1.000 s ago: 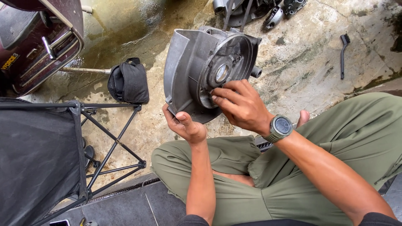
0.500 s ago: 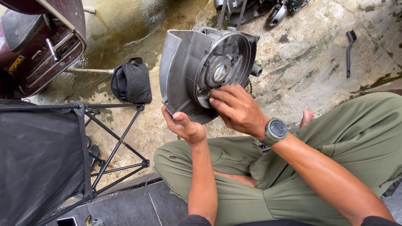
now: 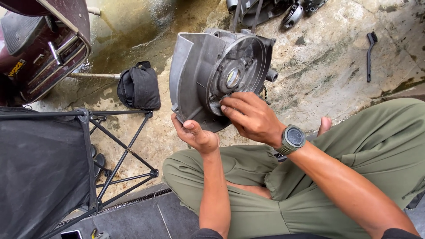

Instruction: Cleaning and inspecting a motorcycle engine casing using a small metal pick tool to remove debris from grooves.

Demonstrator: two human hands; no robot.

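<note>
A grey cast-metal engine casing [image 3: 208, 75] with a round recess and a central bearing hole is held upright above my lap. My left hand [image 3: 195, 135] grips its lower edge from below, thumb over the rim. My right hand [image 3: 250, 117], with a dark wristwatch [image 3: 292, 138] on the wrist, rests its fingers against the lower inner face of the recess, just under the bearing hole. I sit with legs in olive trousers [image 3: 354, 146] folded beneath the part.
A black folding stool [image 3: 48, 168] stands at left. A black cloth bag [image 3: 139, 87] lies on the wet concrete floor beside a maroon scooter body [image 3: 40, 48]. A small black brush [image 3: 369, 55] lies at upper right; more metal parts [image 3: 274, 9] sit at the top.
My right hand has slid down from the centre of the recess to its lower edge, uncovering the bearing hole. The casing stays in my left hand.
</note>
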